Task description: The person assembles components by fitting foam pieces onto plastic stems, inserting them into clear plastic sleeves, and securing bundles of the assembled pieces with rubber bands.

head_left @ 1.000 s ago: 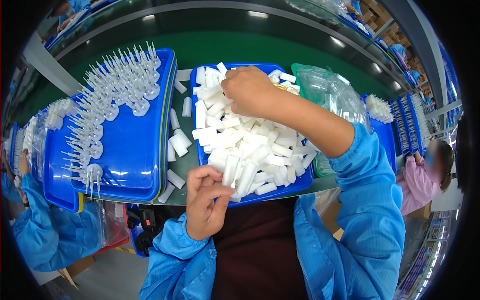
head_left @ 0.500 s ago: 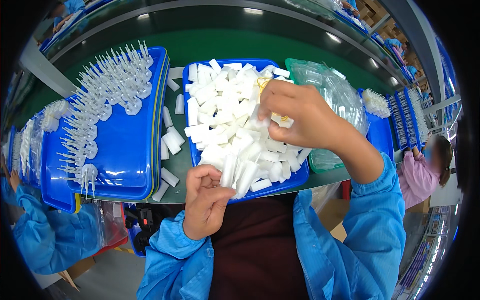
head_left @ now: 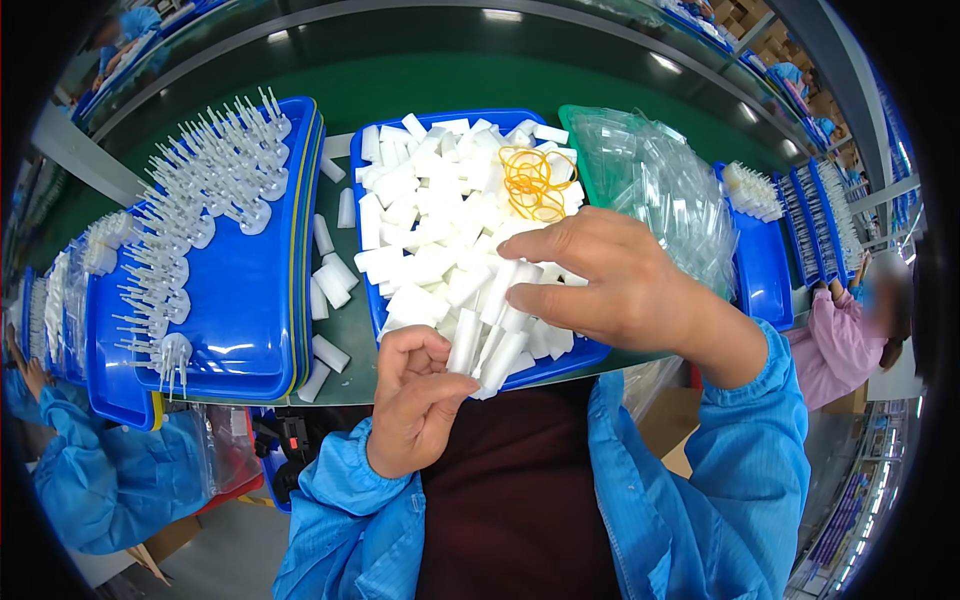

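Observation:
Thumb and fingers of my left hand (head_left: 412, 408) close round the lower end of a bundle of white foam tubes (head_left: 463, 343), spread upward, with a thin white stem between them. My right hand (head_left: 620, 285) reaches in from the right, thumb and forefinger pinching a white foam tube (head_left: 515, 318) at the top of the bundle. Just beyond lies a blue tray (head_left: 357, 170) heaped with loose white foam pieces (head_left: 425, 190). Yellow rubber bands (head_left: 537, 183) rest on the heap's right side. What the bundle's base looks like is hidden by my left fingers.
On the left, stacked blue trays (head_left: 235, 345) carry clear parts with upright white prongs (head_left: 165, 270). Loose foam tubes (head_left: 333, 280) lie between the trays. A green tray (head_left: 577, 150) of clear plastic pieces stands at right. Co-workers sit on both sides.
My right hand has moved down from the heap to the top of the bundle, bringing a foam tube. The rubber bands now show fully on the heap. My left hand keeps its grip.

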